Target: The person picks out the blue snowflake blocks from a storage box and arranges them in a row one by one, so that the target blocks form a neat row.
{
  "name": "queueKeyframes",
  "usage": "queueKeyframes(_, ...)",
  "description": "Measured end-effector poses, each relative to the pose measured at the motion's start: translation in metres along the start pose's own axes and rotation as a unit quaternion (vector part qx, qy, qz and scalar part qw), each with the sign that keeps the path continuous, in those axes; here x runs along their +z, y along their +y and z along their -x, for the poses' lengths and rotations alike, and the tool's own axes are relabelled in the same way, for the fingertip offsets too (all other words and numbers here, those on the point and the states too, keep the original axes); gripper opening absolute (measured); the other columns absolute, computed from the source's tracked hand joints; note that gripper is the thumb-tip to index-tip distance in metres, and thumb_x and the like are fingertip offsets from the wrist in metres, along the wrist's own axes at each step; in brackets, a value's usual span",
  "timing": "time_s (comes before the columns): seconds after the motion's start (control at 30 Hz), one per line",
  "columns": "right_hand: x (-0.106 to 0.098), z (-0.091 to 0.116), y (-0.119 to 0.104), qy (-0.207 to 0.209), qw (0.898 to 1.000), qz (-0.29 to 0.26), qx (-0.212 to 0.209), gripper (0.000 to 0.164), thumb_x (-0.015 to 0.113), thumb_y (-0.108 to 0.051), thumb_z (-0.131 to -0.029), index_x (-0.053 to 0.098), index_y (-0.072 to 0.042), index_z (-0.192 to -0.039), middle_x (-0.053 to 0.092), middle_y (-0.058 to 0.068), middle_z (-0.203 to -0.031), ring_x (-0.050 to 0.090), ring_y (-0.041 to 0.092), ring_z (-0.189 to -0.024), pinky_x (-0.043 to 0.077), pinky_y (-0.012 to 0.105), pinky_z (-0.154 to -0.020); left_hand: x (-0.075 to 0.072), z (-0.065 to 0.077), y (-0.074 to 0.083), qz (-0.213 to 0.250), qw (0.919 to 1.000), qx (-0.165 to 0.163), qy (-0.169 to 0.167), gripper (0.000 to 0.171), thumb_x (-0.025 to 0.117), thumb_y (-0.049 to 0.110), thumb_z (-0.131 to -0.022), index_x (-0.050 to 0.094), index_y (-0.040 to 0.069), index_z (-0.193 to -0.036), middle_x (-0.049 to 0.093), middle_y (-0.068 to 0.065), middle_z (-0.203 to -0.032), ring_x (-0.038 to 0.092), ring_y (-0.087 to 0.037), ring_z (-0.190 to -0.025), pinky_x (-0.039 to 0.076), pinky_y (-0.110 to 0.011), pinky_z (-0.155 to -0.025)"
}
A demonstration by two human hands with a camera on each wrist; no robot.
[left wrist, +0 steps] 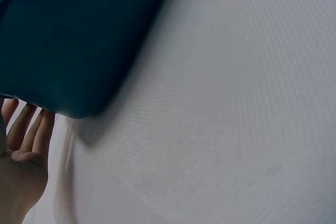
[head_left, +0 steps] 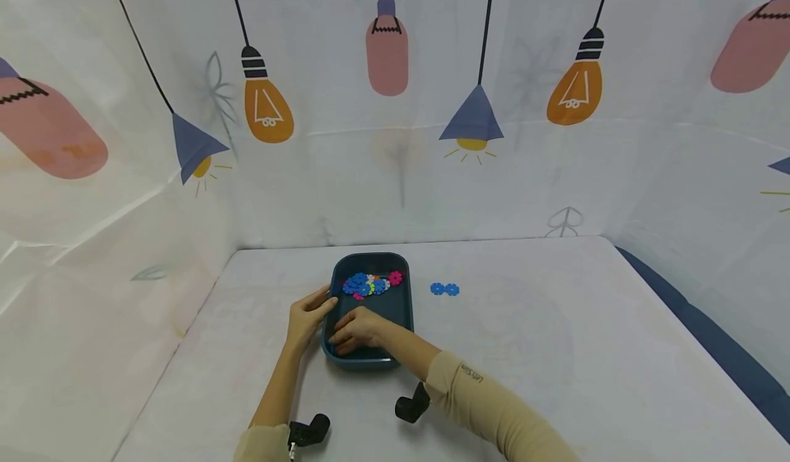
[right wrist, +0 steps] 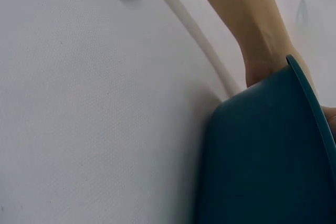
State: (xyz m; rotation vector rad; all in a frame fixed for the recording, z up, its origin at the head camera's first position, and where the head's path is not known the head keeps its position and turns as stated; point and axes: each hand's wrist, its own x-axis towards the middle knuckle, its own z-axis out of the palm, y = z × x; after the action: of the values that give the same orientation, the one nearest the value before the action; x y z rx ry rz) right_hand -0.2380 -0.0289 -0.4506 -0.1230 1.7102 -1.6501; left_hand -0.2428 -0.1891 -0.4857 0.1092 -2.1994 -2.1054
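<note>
A dark teal tray (head_left: 401,311) lies on the white table in the head view. My left hand (head_left: 305,314) grips its left side, the thumb over the rim and the other fingers along the outer wall. My right hand (head_left: 360,328) reaches down inside the near half of the tray, with bent fingertips close to the left wall; whether it holds a piece I cannot tell. Toward the far end of the tray sits a heap of flower-shaped plastic discs (head_left: 364,285), mostly blue, with pink, white, yellow and orange among them. A single pink disc (head_left: 396,278) lies at the heap's right.
Two blue discs (head_left: 444,289) lie side by side on the table, right of the tray. Black wrist camera mounts (head_left: 412,405) stick out from both forearms. A white cloth wall (head_left: 345,181) printed with lamps hangs behind the table (head_left: 524,332) and along its sides.
</note>
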Motion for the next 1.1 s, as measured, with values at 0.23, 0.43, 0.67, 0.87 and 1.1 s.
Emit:
queueKeyframes(0.23,-0.003,0.003,0.001,0.031,0.999,0.016,-0.005,0.020,0.062,0.013,-0.081,0.064,0.015,-0.101,0.066,0.020,-0.085,0.067,0.024,-0.075,0.057,0.037,-0.074,0.001,0.001,0.000,0.011,0.9998,0.016,-0.001,0.044,0.070,0.012,-0.085,0.059,0.000,-0.126,0.058,-0.021,-0.125,0.063,-0.001,-0.094,0.052,-0.019,-0.078)
queueKeyframes(0.43,-0.016,0.010,-0.001,0.049,0.998,0.011,-0.032,0.018,0.063,0.012,-0.082,0.067,0.015,-0.099,0.068,0.018,-0.084,0.063,0.017,-0.066,0.057,0.035,-0.068,0.001,0.001,0.001,0.028,0.9993,0.022,-0.007,0.045,0.070,0.010,-0.085,0.058,-0.001,-0.127,0.056,-0.021,-0.126,0.063,0.001,-0.093,0.052,-0.019,-0.078)
queueKeyframes(0.67,-0.038,0.021,-0.007,0.054,0.996,0.002,-0.066,0.021,0.064,0.010,-0.082,0.066,0.015,-0.102,0.068,0.015,-0.086,0.066,0.018,-0.067,0.057,0.033,-0.068,0.001,0.001,0.000,0.036,0.9990,0.023,-0.012,0.044,0.069,0.008,-0.085,0.057,-0.002,-0.127,0.056,-0.022,-0.126,0.064,-0.001,-0.093,0.053,-0.021,-0.079)
queueKeyframes(0.87,-0.059,0.034,-0.015,0.066,0.993,0.005,-0.093,0.022,0.064,0.008,-0.083,0.065,0.015,-0.103,0.068,0.012,-0.084,0.067,0.016,-0.067,0.057,0.033,-0.070,0.001,0.000,-0.001,0.024,0.9995,0.021,-0.002,0.044,0.071,0.009,-0.084,0.059,-0.002,-0.126,0.057,-0.021,-0.126,0.064,-0.001,-0.091,0.053,-0.023,-0.079)
queueKeyframes(1.1,-0.089,0.052,-0.022,0.084,0.988,0.038,-0.125,0.024,0.066,0.000,-0.085,0.065,0.012,-0.106,0.066,0.012,-0.088,0.068,0.016,-0.071,0.056,0.030,-0.071,0.002,0.000,-0.001,0.025,0.9994,0.024,-0.001,0.044,0.069,0.006,-0.084,0.058,-0.002,-0.126,0.057,-0.022,-0.126,0.065,-0.001,-0.090,0.053,-0.023,-0.079)
